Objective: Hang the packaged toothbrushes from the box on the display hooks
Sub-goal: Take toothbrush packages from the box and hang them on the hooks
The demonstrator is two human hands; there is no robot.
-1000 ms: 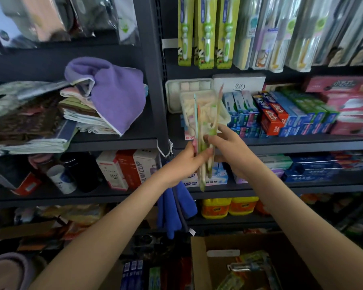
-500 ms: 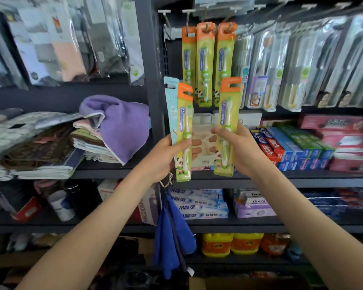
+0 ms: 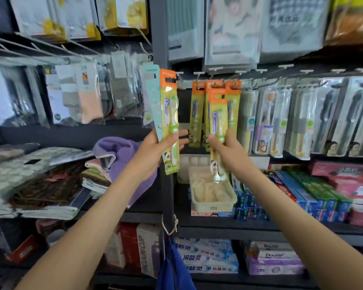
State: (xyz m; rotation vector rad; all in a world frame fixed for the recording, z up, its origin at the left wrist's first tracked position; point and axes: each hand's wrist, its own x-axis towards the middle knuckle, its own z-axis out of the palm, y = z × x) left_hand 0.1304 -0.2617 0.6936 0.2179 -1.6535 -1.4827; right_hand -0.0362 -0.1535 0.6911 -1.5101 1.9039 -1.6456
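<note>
fingers (image 3: 181,134) of your left hand (image 3: 153,156) grip two flat card packs (image 3: 169,114); your right hand (image 3: 228,152) pinches one shiny pack (image 3: 218,117) just in front of three hung packs (image 3: 195,116) on thin metal hooks (image 3: 198,73).

Dark metal shelving here, split by an upright post (image 3: 158,97): right of the post, a row of hooks (image 3: 210,69) carries orange-and-green toothbrush packs (image 3: 195,114), and farther right hang clear-fronted packs (image 3: 302,122). Below those, also right of the post, a shelf (image 3: 249,228) bears a cream basket (image 3: 213,200) with toothpaste boxes (image 3: 314,195) just beside it. Left of the post, another shelf (image 3: 138,216) holds folded cloths (image 3: 50,185), with a purple towel (image 3: 124,155) close against the post.
</note>
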